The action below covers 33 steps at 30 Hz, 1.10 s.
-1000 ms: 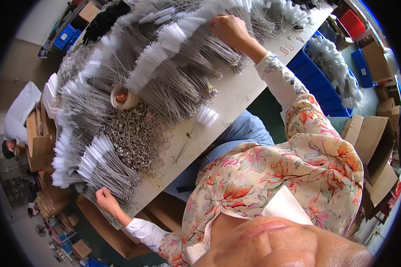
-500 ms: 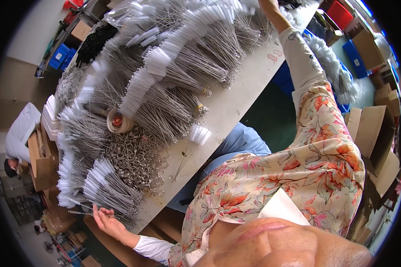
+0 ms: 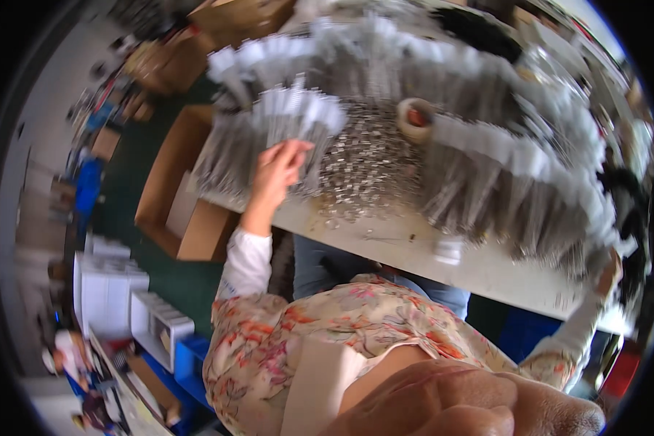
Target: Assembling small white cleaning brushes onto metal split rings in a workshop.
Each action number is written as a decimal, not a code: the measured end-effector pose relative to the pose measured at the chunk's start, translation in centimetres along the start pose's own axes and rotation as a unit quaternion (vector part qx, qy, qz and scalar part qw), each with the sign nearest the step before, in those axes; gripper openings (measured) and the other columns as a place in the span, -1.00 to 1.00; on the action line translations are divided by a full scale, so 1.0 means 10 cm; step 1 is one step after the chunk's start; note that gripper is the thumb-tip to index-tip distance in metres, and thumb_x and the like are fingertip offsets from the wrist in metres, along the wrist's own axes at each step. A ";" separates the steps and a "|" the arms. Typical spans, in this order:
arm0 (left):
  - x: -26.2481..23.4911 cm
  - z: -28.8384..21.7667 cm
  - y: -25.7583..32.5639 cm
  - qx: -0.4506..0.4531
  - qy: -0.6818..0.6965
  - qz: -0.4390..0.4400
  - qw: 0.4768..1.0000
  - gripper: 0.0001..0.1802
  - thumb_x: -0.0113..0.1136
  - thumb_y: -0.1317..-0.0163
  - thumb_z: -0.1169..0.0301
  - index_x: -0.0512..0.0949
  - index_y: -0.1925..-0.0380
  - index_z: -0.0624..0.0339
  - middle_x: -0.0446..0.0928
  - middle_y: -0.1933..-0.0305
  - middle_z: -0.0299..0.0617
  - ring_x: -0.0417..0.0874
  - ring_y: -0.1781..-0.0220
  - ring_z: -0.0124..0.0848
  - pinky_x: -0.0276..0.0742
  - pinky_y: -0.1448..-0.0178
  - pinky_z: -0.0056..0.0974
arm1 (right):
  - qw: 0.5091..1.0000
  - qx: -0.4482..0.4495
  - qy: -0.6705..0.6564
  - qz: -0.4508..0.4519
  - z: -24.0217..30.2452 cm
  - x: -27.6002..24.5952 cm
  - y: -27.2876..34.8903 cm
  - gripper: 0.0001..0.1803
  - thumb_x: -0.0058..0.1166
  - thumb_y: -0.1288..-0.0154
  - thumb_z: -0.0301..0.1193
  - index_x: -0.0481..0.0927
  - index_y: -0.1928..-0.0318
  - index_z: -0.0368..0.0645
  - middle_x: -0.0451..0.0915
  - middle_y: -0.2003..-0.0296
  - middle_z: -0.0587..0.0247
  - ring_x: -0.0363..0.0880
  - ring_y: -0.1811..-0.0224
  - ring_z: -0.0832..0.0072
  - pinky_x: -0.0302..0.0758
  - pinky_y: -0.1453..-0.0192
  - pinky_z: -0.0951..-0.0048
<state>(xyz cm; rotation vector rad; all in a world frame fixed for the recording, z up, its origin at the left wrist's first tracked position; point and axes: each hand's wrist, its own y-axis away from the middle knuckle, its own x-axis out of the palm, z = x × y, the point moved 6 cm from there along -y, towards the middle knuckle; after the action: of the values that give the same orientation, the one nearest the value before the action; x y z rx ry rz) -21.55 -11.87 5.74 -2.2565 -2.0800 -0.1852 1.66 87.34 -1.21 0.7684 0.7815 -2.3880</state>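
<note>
My left hand (image 3: 277, 173) is over the left end of the brush piles, its fingers drawn together and blurred. Thin wire-handled brushes with white bristle heads (image 3: 307, 109) fan out behind it; whether one is between its fingers is hard to make out. To its right lies a heap of small metal rings (image 3: 367, 163). My right hand (image 3: 613, 275) reaches to the far right end of the table, beside the long row of brushes (image 3: 487, 156); its fingers are blurred and partly hidden. A few brushes (image 3: 447, 249) lie apart near the front edge.
A roll of tape (image 3: 415, 120) with something red in its core stands behind the rings. Left of the table (image 3: 327, 225) is an open cardboard box (image 3: 168, 174). Black bristly items (image 3: 479, 30) lie at the back. White crates (image 3: 109, 287) and people are farther left.
The view has swung toward the left end of the table. My left hand has moved from beside the brush pile to over it, its fingers closing. My right arm still stretches far right.
</note>
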 end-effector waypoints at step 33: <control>1.72 -0.30 0.94 0.558 -0.192 0.142 0.795 -0.62 0.25 0.00 0.57 0.48 0.12 0.21 0.39 0.04 -0.11 0.50 0.06 -0.27 0.46 0.08 -0.25 | 0.463 0.227 -0.765 0.386 5.52 2.58 3.80 -0.81 -0.16 -0.41 -0.35 0.45 0.11 -0.17 0.48 0.39 0.43 0.46 0.36 0.63 0.48 0.18 0.64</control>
<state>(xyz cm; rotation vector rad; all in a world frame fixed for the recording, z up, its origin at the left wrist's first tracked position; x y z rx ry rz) -11.00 3.93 11.30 -1.7702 -1.2482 1.2527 -12.90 17.38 5.67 -0.8593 -0.8540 -1.3623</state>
